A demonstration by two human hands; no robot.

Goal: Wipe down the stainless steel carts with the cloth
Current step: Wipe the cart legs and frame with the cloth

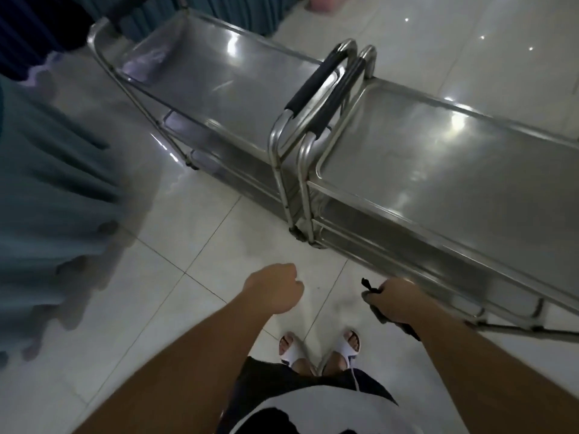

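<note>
Cloth [371, 300] bunched inside right grip [399, 303]

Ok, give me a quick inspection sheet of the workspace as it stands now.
Surface: pale tiled floor, glossy.
Job's things: two steel carts, left cart and right cart, handles meeting; tops bare. Grey cloth off the carts.
Clutter: nothing seen.
Grippers: right hand grips the cloth; left hand curled, holding nothing.
Cables: nothing seen.
Surroundings: teal curtains at left.
</note>
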